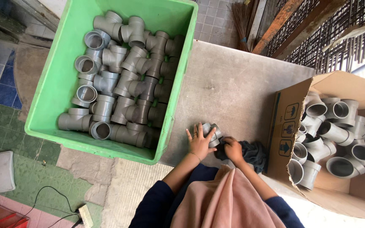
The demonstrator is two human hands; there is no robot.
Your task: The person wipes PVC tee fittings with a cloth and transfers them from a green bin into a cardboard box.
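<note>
My left hand [199,142] grips a grey plastic pipe fitting [213,131] that rests on a grey table top [233,84], fingers spread over its side. My right hand [233,148] presses a dark cloth [253,153] against the fitting's right end. Both hands sit near the table's front edge, between a green crate and a cardboard box.
The green plastic crate [49,84] on the left holds several grey tee fittings [123,80]. An open cardboard box [288,122] on the right holds several more fittings [339,135]. A broom [243,19] and metal grating stand behind. A power strip [84,214] lies on the tiled floor.
</note>
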